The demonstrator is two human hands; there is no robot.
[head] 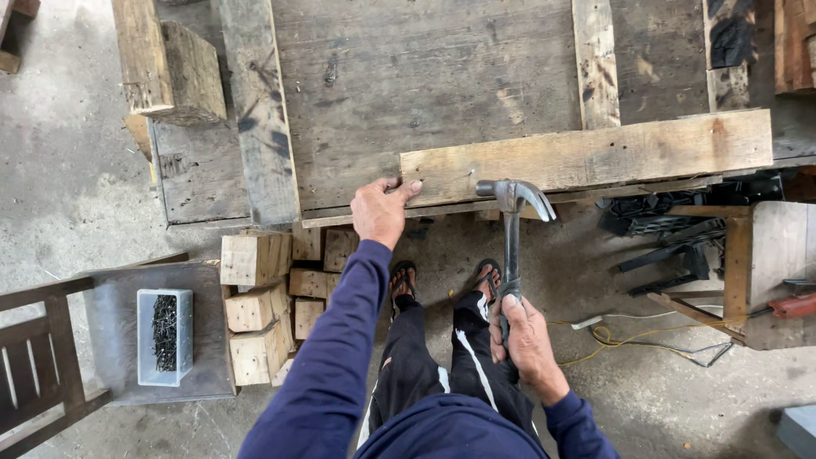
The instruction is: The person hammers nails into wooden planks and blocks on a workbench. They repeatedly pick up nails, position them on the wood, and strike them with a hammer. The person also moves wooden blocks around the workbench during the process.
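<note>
While the left hand (380, 211) pins the stiff, pale plank (586, 158) at its near end, the right hand (525, 338) clenches the head-heavy claw hammer (511, 223) low on its handle, just beside that plank's near edge.

Claw hammer (512, 229) — steel head, dark handle — held upright, its striking face turned toward the left end of the plank. Pale wooden plank (586, 158) lies flat across the near edge of a weathered grey pallet (425, 76), long axis left to right, surface rough and worn.
</note>
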